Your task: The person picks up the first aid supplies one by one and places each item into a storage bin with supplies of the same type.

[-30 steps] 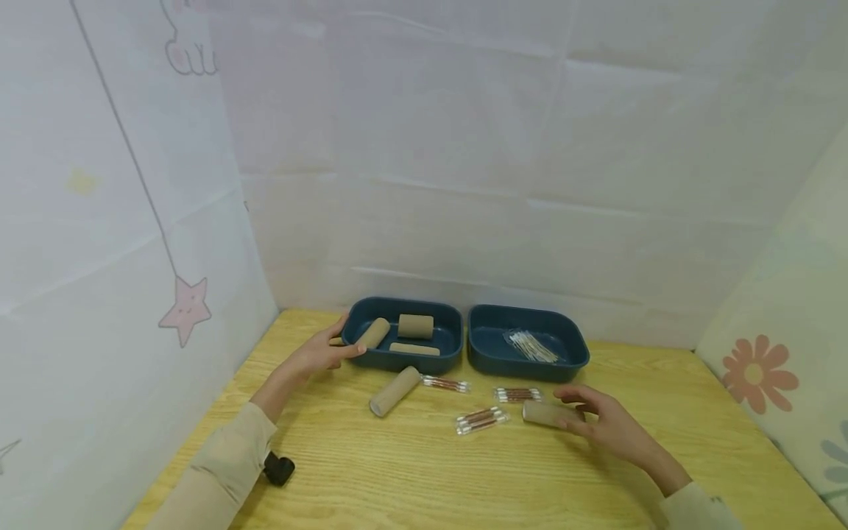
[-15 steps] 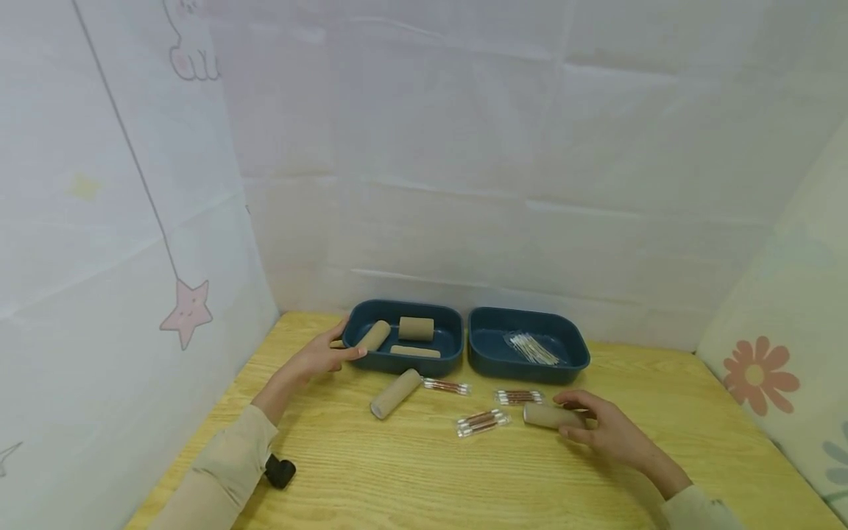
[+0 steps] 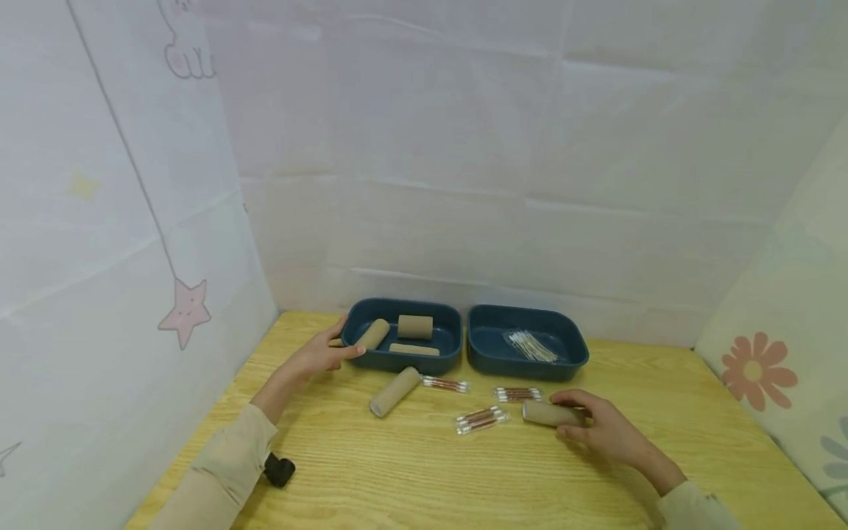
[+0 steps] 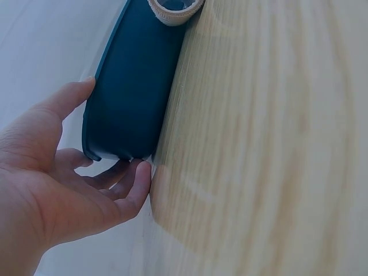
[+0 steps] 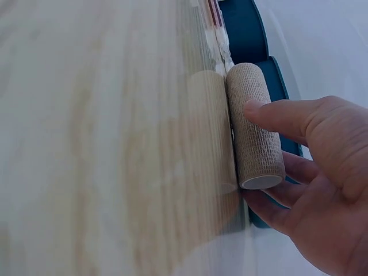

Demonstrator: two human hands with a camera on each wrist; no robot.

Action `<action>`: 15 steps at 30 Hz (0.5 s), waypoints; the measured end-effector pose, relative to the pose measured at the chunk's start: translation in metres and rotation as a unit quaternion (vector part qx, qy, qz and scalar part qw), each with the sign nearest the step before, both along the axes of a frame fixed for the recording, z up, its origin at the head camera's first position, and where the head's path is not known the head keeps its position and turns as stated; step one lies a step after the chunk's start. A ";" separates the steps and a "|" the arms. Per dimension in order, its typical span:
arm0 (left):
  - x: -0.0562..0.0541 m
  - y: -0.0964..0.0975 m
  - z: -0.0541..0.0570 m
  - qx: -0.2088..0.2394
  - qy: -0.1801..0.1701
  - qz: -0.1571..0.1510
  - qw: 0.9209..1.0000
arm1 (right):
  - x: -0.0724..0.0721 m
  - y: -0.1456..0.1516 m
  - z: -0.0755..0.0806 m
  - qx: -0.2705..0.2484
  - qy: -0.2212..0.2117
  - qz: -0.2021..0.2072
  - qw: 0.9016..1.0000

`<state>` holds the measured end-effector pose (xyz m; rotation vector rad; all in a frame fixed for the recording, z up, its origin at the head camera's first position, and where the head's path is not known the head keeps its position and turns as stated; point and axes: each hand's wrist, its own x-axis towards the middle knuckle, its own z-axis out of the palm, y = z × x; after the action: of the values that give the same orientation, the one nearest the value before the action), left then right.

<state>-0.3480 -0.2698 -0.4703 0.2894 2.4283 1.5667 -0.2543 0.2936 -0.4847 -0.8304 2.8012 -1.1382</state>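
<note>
My left hand point(image 3: 321, 355) grips the left end of a dark blue tray point(image 3: 397, 361); its thumb touches the rim and the other fingers curl at the end wall in the left wrist view. Inside lie tan bandage rolls, one point(image 3: 415, 327) at the back, one point(image 3: 374, 334) slanted at the left and one point(image 3: 414, 350) partly hidden by the front wall. With thumb and fingers my right hand point(image 3: 606, 428) pinches another tan bandage roll point(image 5: 256, 135), which lies on the table; its woven surface and white core show in the right wrist view.
A second blue tray point(image 3: 493, 362) at the right holds a pack of white cotton swabs point(image 3: 532, 346). One more bandage roll point(image 3: 394, 392) lies before the left tray. Clear packs of red-brown swabs lie near it point(image 3: 446, 384), centrally point(image 3: 481, 420) and farther right point(image 3: 519, 394). Fabric walls enclose the table.
The right hand's fingers have shifted slightly on the bandage roll. The left hand, the trays and the things lying about stay where they were.
</note>
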 end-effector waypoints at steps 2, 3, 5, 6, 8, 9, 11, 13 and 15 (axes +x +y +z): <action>0.000 0.000 0.000 -0.001 0.000 0.001 1.000 | 0.000 0.000 0.000 0.000 0.001 -0.003 1.000; 0.001 0.000 0.000 -0.002 -0.002 0.004 1.000 | 0.000 0.000 0.000 0.001 0.002 -0.005 1.000; 0.001 0.000 0.001 -0.003 -0.004 0.005 1.000 | 0.001 0.001 0.000 0.004 0.003 -0.007 1.000; 0.001 0.000 0.001 -0.006 -0.004 0.005 1.000 | 0.001 0.001 0.000 0.006 0.003 -0.007 1.000; 0.001 -0.001 0.001 -0.006 -0.006 0.007 1.000 | 0.002 0.002 0.001 0.006 0.002 -0.005 1.000; 0.000 -0.001 0.001 -0.007 -0.006 0.007 1.000 | 0.002 0.002 0.001 0.006 0.003 -0.005 1.000; 0.000 -0.001 0.000 -0.005 -0.006 0.006 1.000 | 0.002 0.002 0.003 0.007 0.000 -0.006 1.000; 0.000 -0.001 0.000 -0.003 -0.005 0.006 1.000 | 0.002 0.001 0.003 0.009 -0.002 -0.010 1.000; 0.001 -0.001 0.000 -0.004 -0.003 0.005 1.000 | 0.002 0.001 0.003 0.014 -0.003 -0.013 1.000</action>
<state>-0.3475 -0.2712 -0.4708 0.2705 2.4341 1.5586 -0.2519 0.2949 -0.4819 -0.7893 2.8254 -1.1012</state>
